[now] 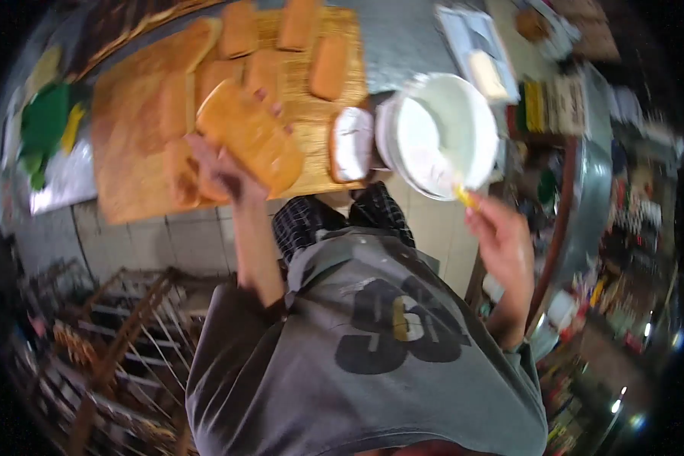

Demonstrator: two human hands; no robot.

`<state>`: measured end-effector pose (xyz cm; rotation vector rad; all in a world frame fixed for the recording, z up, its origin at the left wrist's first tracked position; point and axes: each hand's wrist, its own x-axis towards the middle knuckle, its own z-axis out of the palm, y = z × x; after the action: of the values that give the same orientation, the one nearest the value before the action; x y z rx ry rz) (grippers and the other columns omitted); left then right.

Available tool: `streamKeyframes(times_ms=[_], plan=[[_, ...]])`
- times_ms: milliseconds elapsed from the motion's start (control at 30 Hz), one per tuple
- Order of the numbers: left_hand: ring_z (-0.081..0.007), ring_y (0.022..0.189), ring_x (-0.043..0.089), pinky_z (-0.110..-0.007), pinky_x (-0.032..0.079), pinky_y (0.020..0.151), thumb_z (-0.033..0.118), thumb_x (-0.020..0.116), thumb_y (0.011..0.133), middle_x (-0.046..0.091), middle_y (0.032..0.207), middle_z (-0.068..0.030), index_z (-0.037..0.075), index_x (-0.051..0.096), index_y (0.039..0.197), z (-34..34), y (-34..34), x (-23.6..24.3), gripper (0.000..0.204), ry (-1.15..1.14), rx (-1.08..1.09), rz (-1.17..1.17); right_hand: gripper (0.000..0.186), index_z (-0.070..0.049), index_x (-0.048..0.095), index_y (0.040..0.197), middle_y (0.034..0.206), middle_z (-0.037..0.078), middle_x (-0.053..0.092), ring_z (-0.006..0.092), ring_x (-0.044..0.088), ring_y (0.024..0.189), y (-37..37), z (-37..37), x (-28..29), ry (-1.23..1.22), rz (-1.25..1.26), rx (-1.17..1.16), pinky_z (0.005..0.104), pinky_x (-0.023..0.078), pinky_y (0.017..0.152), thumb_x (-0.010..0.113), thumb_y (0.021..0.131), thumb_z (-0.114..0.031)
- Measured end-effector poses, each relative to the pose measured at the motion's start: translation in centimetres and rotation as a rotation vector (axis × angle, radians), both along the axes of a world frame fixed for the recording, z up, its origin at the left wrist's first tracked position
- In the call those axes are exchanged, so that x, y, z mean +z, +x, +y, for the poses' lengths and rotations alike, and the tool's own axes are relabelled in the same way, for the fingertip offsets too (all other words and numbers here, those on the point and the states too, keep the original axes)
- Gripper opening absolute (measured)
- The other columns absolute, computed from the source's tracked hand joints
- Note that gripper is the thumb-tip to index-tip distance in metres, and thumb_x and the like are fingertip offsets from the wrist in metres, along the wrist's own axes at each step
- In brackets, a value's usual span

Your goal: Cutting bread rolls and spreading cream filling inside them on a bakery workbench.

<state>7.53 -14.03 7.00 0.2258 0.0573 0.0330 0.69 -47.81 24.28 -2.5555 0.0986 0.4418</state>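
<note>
Overhead, left hand (219, 171) grips bread slice (251, 137); right hand (503, 237) holds spreader (466, 197)

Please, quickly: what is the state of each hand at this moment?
Left hand: closed on a bread slice, lifted over the wooden board.
Right hand: closed on a yellow-handled tool that reaches into the white bowl.

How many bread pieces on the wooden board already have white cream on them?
1. The cream-coated piece lies at the wooden board's right edge, beside the white bowl. The other pieces look bare, including the one in the left hand; blur may hide more.
</note>
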Motion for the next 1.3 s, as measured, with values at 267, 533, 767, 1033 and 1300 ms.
streamKeyframes(times_ms=[267, 533, 767, 1033, 1300], plan=[[-0.0382, 0.127, 0.047, -0.065, 0.038, 0.103, 0.066, 0.042, 0.092, 0.038, 0.149, -0.0187, 0.011, 0.034, 0.147, -13.5, -3.7, -1.4, 0.078, 0.037, -0.388, 0.299, 0.028, -0.002, 0.068, 0.104, 0.094, 0.02, 0.07, 0.0369, 0.068, 0.091, 12.6, -5.9, -10.0, -0.61, 0.275, 0.165, 0.0468, 0.053, 0.076, 0.056, 0.088, -0.021], [-0.0277, 0.121, 0.054, -0.065, 0.035, 0.105, 0.063, 0.044, 0.093, 0.052, 0.135, -0.0112, 0.012, 0.039, 0.143, -17.7, -5.2, 0.4, 0.071, 0.268, -0.246, 0.548, 0.024, -0.002, 0.071, 0.095, 0.092, 0.02, 0.071, 0.036, 0.069, 0.09, 15.5, -3.8, -16.3, -0.239, 0.233, 0.484, 0.0463, 0.054, 0.075, 0.058, 0.085, -0.019], [-0.0306, 0.114, 0.059, -0.051, 0.053, 0.091, 0.058, 0.044, 0.096, 0.055, 0.13, -0.0127, 0.009, 0.041, 0.14, -18.8, -6.9, 0.1, 0.066, 0.271, -0.005, 0.622, 0.022, -0.005, 0.074, 0.086, 0.089, 0.02, 0.07, 0.037, 0.068, 0.084, 17.8, -5.8, -13.2, -0.075, 0.326, 0.395, 0.0449, 0.054, 0.074, 0.065, 0.084, -0.025], [-0.0311, 0.109, 0.061, -0.051, 0.051, 0.092, 0.057, 0.043, 0.097, 0.056, 0.13, -0.0149, 0.006, 0.042, 0.14, -18.7, -6.0, 1.5, 0.067, 0.071, -0.017, 0.564, 0.025, -0.001, 0.071, 0.094, 0.08, 0.019, 0.069, 0.0319, 0.066, 0.067, 16.7, -6.8, -14.3, 0.085, 0.214, 0.396, 0.041, 0.051, 0.064, 0.062, 0.088, -0.024], [-0.0311, 0.108, 0.061, -0.049, 0.049, 0.094, 0.063, 0.033, 0.098, 0.062, 0.122, -0.0107, 0.012, 0.05, 0.134, -12.3, -2.8, 0.0, 0.064, 0.221, 0.332, 0.405, 0.017, -0.003, 0.073, 0.102, 0.074, 0.007, 0.062, 0.0128, 0.057, 0.059, 6.1, -0.2, -9.1, 0.666, -0.238, 0.079, 0.024, 0.045, 0.055, 0.068, 0.086, -0.003]])
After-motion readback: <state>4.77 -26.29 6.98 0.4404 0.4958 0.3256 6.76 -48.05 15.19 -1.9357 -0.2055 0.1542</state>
